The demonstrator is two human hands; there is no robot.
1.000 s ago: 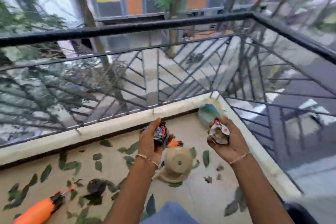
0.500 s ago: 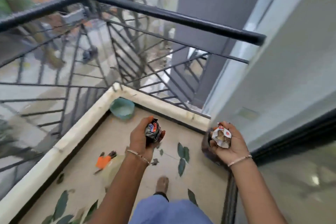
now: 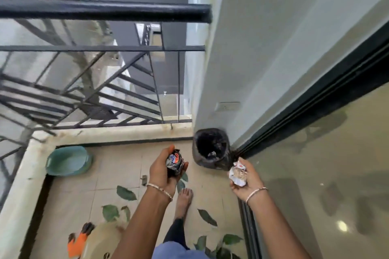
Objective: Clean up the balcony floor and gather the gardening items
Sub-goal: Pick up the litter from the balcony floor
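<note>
L hand [image 3: 166, 171] curled round crumpled dark foil wrapper [image 3: 175, 162], long axis fwd; R hand [image 3: 247, 184] clutches crumpled white paper wad [image 3: 237, 174] by black-bagged bin [image 3: 211, 149].

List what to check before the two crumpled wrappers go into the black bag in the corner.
1. Left grip holds the dark wrapper: ok, fingers curled round it.
2. Right grip holds the white wrapper: ok.
3. Black bag has its mouth open upward: ok.
4. Wrappers are above the bag's mouth: not ok, both are short of it, one on each side.
5. Room is left inside the bag: cannot tell, the inside is dark.
6. Floor is cleared: not ok, leaves lie on the tiles.
</note>
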